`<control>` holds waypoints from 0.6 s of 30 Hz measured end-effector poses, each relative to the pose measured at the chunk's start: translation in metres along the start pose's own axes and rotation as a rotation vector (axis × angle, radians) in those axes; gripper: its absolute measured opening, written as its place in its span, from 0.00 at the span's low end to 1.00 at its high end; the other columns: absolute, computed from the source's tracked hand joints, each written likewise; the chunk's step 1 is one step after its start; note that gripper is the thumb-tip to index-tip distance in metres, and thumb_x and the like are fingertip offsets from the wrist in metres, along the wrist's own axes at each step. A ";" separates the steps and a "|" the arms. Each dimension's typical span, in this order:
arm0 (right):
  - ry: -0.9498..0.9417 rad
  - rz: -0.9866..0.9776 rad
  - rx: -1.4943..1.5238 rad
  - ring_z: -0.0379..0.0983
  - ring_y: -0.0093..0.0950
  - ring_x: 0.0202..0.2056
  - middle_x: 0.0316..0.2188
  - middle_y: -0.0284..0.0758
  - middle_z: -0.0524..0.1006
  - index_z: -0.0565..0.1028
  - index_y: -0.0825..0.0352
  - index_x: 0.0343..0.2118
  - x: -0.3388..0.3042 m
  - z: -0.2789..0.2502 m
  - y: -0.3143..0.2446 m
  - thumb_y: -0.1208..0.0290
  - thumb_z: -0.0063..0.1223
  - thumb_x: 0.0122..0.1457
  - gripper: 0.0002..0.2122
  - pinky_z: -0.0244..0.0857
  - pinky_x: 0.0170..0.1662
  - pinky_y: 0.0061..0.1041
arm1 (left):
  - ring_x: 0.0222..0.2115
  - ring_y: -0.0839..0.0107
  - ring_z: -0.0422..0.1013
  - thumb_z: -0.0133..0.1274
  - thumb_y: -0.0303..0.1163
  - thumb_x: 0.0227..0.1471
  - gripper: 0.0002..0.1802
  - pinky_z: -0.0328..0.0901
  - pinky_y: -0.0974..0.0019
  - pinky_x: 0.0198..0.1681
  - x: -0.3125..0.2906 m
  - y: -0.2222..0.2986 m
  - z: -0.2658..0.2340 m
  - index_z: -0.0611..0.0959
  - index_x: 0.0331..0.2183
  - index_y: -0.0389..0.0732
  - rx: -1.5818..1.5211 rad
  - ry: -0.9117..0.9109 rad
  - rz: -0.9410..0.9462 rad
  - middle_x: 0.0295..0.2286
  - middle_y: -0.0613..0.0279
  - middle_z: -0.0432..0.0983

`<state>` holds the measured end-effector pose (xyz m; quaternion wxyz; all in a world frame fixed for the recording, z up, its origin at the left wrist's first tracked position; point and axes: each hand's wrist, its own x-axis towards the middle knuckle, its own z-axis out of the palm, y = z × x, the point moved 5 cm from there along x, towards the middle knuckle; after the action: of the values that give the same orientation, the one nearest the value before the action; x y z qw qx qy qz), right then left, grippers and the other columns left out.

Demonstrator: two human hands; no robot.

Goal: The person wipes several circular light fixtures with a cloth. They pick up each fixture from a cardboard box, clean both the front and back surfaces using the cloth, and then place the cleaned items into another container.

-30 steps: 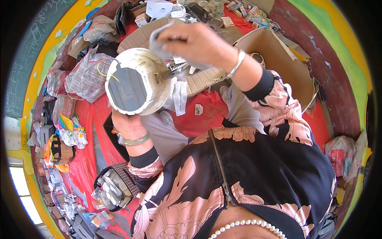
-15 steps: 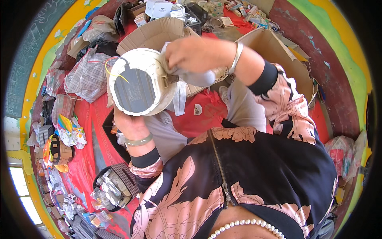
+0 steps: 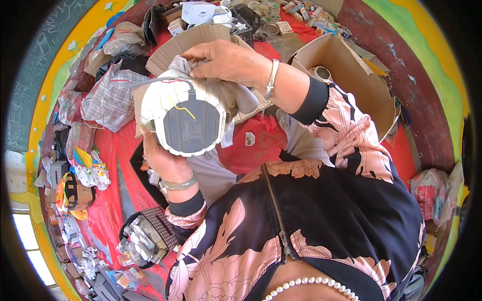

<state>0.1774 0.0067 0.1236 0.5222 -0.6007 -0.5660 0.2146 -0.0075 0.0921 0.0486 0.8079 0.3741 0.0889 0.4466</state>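
Note:
A round white ceiling light fitting (image 3: 150, 103) with a dark grey back plate is held up in front of me, its back facing me. A grey cable and a thin yellow wire come from it. My left hand (image 3: 163, 158) grips the fitting's lower left edge, fingers partly hidden behind it. My right hand (image 3: 223, 62) is closed on a greyish cloth (image 3: 241, 98), which lies against the fitting's upper right side. Below and behind is an open cardboard box (image 3: 193, 41), its inside mostly hidden by the fitting and my arms.
At the right stands a larger open cardboard box (image 3: 359, 83) with a round white item (image 3: 321, 73) inside. Checked plastic bags (image 3: 108, 98) lie at the left. A bin of small packages (image 3: 143, 238) stands near my left side. Red sheeting (image 3: 110, 190) covers the floor; clutter lines the walls.
The fitting has turned and shifted right and slightly down. My right hand has moved left, with the cloth now along the fitting's top edge.

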 end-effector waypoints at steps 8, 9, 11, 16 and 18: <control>0.016 0.246 0.245 0.71 0.18 0.37 0.35 0.33 0.76 0.72 0.73 0.45 -0.016 -0.004 0.019 0.73 0.55 0.51 0.18 0.64 0.42 0.16 | 0.45 0.64 0.69 0.33 0.41 0.62 0.25 0.66 0.60 0.48 -0.011 -0.009 0.008 0.67 0.51 0.31 0.041 0.093 -0.001 0.47 0.53 0.69; 0.029 0.246 0.290 0.71 0.18 0.36 0.34 0.33 0.76 0.72 0.74 0.45 -0.020 -0.004 0.016 0.73 0.55 0.51 0.17 0.64 0.41 0.16 | 0.45 0.63 0.69 0.33 0.41 0.62 0.24 0.66 0.60 0.48 -0.010 -0.008 0.006 0.67 0.51 0.32 0.056 0.112 0.015 0.47 0.54 0.69; 0.091 0.234 0.258 0.71 0.18 0.35 0.33 0.33 0.76 0.73 0.74 0.43 -0.026 0.001 0.036 0.74 0.54 0.52 0.16 0.65 0.39 0.16 | 0.45 0.63 0.69 0.34 0.40 0.61 0.24 0.66 0.60 0.48 -0.007 -0.005 0.002 0.68 0.51 0.32 0.044 0.163 0.029 0.46 0.54 0.70; 0.162 0.269 0.390 0.72 0.19 0.32 0.30 0.34 0.77 0.74 0.75 0.40 -0.046 0.015 0.039 0.70 0.55 0.51 0.15 0.65 0.36 0.17 | 0.44 0.62 0.69 0.36 0.40 0.60 0.23 0.65 0.59 0.48 -0.001 0.004 -0.012 0.69 0.50 0.32 -0.080 0.177 0.043 0.45 0.54 0.71; 0.117 0.269 0.556 0.72 0.18 0.32 0.30 0.34 0.77 0.74 0.75 0.40 -0.044 0.019 0.040 0.72 0.54 0.51 0.14 0.65 0.36 0.16 | 0.45 0.62 0.69 0.36 0.40 0.60 0.23 0.65 0.59 0.48 -0.002 0.004 -0.011 0.69 0.50 0.32 -0.062 0.221 0.069 0.46 0.54 0.70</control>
<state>0.1678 -0.0180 0.0675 0.6651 -0.5157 -0.3700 0.3934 -0.0169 0.0975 0.0431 0.7884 0.3004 0.1509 0.5152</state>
